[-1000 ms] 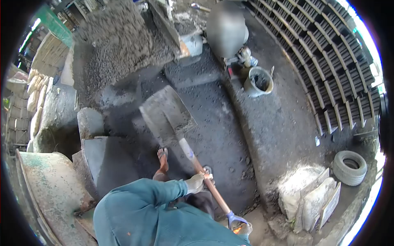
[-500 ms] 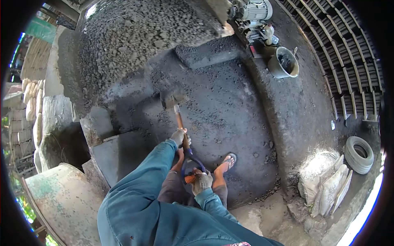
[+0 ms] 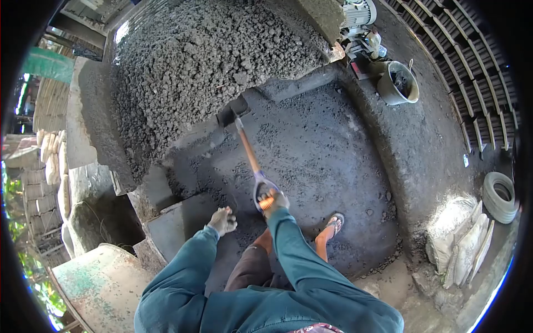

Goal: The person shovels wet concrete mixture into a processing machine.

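Shovel (image 3: 249, 149): grip (image 3: 267, 203) within curled fingers of right hand (image 3: 276, 202); left hand (image 3: 223, 221) apart, fingers seemingly half-bent.

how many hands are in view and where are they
2. The right hand grips the top end of the shovel; the left hand is off the shovel, out to the left of its handle. No other hand shows.

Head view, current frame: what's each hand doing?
Left hand: off the shovel, fingers partly curled, nothing visible in it.
Right hand: closed around the handle grip of the shovel.
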{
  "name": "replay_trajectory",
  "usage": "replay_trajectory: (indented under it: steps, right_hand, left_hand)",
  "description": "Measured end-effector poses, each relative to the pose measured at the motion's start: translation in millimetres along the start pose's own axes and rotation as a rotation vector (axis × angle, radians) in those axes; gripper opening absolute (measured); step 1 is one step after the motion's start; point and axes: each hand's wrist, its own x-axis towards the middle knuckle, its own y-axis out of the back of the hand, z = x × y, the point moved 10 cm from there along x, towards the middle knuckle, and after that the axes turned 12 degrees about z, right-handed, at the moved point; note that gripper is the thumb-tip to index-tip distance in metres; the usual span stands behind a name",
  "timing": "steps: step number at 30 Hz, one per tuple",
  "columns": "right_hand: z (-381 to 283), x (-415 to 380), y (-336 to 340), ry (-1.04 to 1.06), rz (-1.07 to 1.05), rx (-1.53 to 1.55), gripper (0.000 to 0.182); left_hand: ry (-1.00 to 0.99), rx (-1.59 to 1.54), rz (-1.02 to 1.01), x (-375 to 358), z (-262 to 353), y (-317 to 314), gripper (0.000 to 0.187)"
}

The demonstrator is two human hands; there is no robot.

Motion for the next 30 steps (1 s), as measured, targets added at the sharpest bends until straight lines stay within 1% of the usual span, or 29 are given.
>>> replay_trajectory:
  steps: [1,3,5,6,7,8,9,10,12,13,14,15,17,18,19,20,21,22,24,25,26,27,28,29,30]
  right_hand:
    - [-11.5,13.4,29.9,-0.02,0.021,0.01,0.008]
    - [-30.9,67.5,81.3,0.024,-0.076,0.054,0.009]
    - [-68.3,46.1,109.1,0.138,-0.017,0.012,0.008]
    - [-70.5,48.7,125.3,0.075,-0.059,0.01,0.007]
    - [-70.1,54.3,149.5,0.018,-0.1,0.005,0.008]
    - [-86.6,44.9,167.4,0.443,-0.348,-0.423,0.011]
    - [-97.0,20.6,178.2,0.568,-0.374,-0.723,0.014]
    - [-107.2,-4.1,189.7,0.712,-0.394,-1.012,0.017]
    - [-123.8,-101.2,217.2,0.327,-0.124,-0.547,0.018]
    - [-120.0,-128.9,234.5,0.097,-0.055,0.039,0.024]
    - [-138.8,-151.0,249.2,0.219,-0.034,-0.054,0.025]
    - [-159.3,-174.8,262.9,0.337,-0.01,-0.146,0.03]
    - [-217.9,-241.2,275.6,0.232,0.024,-0.134,0.034]
    - [-241.7,-239.8,297.1,0.223,-0.087,-0.179,0.028]
    - [-285.8,-270.4,312.0,0.342,0.008,-0.218,0.017]
    - [-312.9,-266.7,352.3,0.36,0.012,-0.215,0.011]
    - [-347.2,-280.3,385.9,0.417,0.143,-0.229,0.009]
    - [-381.3,-292.4,410.4,0.463,0.129,-0.285,0.007]
    - [-444.2,-318.7,470.1,0.531,0.26,-0.315,0.006]
    - [-473.6,-322.3,508.1,0.563,0.356,-0.261,0.011]
    - [-504.3,-334.8,521.7,0.606,0.359,-0.286,0.02]
    - [-530.1,-333.3,545.9,0.619,0.343,-0.224,0.02]
    - [-555.7,-327.3,567.9,0.681,0.391,-0.071,0.019]
    - [-576.7,-319.6,574.5,0.641,0.3,-0.275,0.015]
    - [-591.5,-298.4,582.7,0.581,0.244,-0.345,0.016]
  left_hand:
    - [0.052,-0.026,-0.008,6.8,-19.6,3.3,0.016]
    - [0.096,0.089,0.108,4.5,-44.9,-2.0,0.017]
    - [0.061,0.155,0.09,1.5,-52.8,-34.9,0.021]
    - [0.053,0.157,0.03,7.8,-56.5,-58.1,0.026]
    - [0.05,0.188,0.048,15.6,-59.5,-82.4,0.031]
    - [0.051,0.173,-0.013,24.9,-60.6,-112.6,0.034]
    - [0.055,0.152,-0.079,31.9,-64.7,-145.0,0.038]
    - [0.051,0.114,-0.07,33.7,-63.4,-174.5,0.047]
    - [0.059,-0.102,-0.192,46.0,-59.1,-242.5,0.048]
    - [0.065,-0.208,-0.247,45.2,-54.6,-274.3,0.049]
    - [0.1,-0.404,0.036,26.7,-48.4,-282.3,0.033]
    - [0.106,-0.315,0.002,20.4,-62.7,-304.6,0.027]
    - [0.11,-0.14,-0.061,17.6,-113.6,-332.1,0.015]
    - [0.113,-0.168,-0.109,5.2,-143.2,-352.1,0.013]
    - [0.118,-0.198,-0.154,-11.7,-176.6,-372.8,0.012]
    - [0.204,-0.236,-0.123,-24.5,-214.0,-388.1,0.012]
    - [0.295,-0.275,-0.088,-41.8,-246.8,-404.1,0.013]
    - [0.463,-0.363,-0.134,-90.0,-269.7,-426.8,0.013]
    - [0.539,-0.452,-0.228,-140.4,-310.4,-467.8,0.013]
    - [0.441,-0.456,-0.275,-129.3,-337.8,-479.6,0.013]
    - [0.339,-0.46,-0.316,-126.0,-351.4,-493.0,0.013]
    - [0.278,-0.431,-0.223,-174.6,-346.3,-495.4,0.018]
    - [0.369,-0.464,-0.173,-223.7,-341.9,-495.0,0.02]
    - [0.462,-0.498,-0.125,-265.1,-338.5,-497.2,0.022]
    - [0.44,-0.489,-0.188,-297.9,-319.1,-500.1,0.024]
